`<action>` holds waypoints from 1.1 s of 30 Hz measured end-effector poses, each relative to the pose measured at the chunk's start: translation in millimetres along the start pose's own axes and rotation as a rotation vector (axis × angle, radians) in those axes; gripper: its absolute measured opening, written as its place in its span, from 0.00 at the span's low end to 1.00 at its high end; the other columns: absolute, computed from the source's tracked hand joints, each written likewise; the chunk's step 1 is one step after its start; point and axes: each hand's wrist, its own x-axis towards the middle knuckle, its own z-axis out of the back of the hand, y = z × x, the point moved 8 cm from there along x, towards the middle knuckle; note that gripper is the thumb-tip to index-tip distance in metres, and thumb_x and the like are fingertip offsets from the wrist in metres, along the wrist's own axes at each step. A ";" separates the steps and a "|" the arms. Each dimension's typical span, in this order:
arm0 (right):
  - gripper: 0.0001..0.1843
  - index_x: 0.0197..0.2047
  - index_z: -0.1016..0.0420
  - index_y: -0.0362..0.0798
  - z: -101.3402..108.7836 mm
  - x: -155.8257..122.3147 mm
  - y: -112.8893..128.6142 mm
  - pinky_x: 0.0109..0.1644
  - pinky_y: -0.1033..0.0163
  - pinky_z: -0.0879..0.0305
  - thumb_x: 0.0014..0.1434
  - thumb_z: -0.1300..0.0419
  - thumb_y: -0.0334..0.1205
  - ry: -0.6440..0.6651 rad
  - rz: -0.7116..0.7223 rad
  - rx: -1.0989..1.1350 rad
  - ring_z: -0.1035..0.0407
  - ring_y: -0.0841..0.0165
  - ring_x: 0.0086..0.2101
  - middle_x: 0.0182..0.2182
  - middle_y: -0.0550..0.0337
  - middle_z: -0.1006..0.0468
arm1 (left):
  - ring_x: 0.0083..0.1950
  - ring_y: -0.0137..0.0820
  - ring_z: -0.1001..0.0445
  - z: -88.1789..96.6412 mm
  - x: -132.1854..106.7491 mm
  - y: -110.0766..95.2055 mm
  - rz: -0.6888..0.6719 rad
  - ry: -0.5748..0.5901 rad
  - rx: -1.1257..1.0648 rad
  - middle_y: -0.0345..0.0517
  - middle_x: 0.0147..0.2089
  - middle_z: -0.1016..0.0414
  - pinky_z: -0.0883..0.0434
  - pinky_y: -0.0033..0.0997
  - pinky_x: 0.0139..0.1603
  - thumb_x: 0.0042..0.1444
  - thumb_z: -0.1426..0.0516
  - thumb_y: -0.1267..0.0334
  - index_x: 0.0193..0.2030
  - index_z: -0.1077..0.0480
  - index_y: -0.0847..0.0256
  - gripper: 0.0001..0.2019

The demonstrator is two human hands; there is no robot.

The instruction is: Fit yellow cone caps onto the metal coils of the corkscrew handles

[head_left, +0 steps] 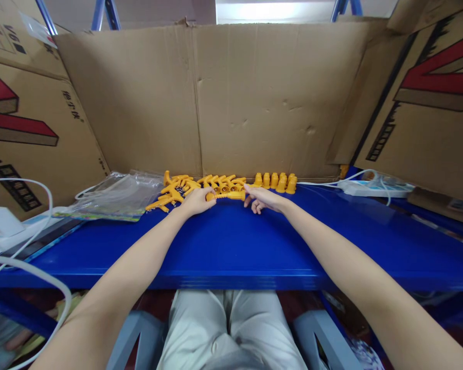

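Observation:
My left hand (196, 201) and my right hand (263, 198) meet at the back of a blue table (231, 241). Between them lies an orange plastic rod-shaped part (227, 196); my left fingers pinch its left end and my right thumb and forefinger touch its right end. Behind my left hand is a heap of several orange T-shaped pieces (195, 185). Behind my right hand stands a row of several small orange caps (276, 182), upright.
Flattened cardboard (224, 97) walls the back and both sides. A clear plastic bag (116, 196) lies at the left. White cables and a charger (2, 221) sit at far left; a white power strip (364, 187) at the right.

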 end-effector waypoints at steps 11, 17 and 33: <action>0.25 0.26 0.34 0.47 -2.5 4.0 -4.2 0.12 0.73 0.51 0.65 0.50 0.58 0.028 0.017 0.048 0.44 0.79 0.11 0.13 0.64 0.33 | 0.41 0.37 0.25 7.9 -4.9 -13.8 -0.067 -0.039 0.124 0.47 0.41 0.22 0.32 0.32 0.41 0.52 0.47 0.58 0.45 0.27 0.58 0.15; 0.34 0.23 0.36 0.50 -10.5 6.8 -11.1 0.09 0.73 0.60 0.61 0.59 0.70 0.033 -0.099 0.094 0.56 0.79 0.09 0.08 0.67 0.43 | 0.43 0.39 0.25 13.8 -5.6 -16.6 -0.043 -0.069 0.125 0.49 0.42 0.22 0.32 0.33 0.42 0.53 0.46 0.58 0.45 0.28 0.58 0.14; 0.21 0.39 0.33 0.48 -8.1 -1.6 -4.5 0.15 0.70 0.40 0.64 0.48 0.59 0.046 -0.111 0.147 0.35 0.74 0.15 0.26 0.57 0.23 | 0.37 0.37 0.26 9.2 -2.5 -6.6 0.021 -0.041 0.127 0.46 0.34 0.24 0.34 0.32 0.36 0.53 0.44 0.50 0.43 0.28 0.58 0.16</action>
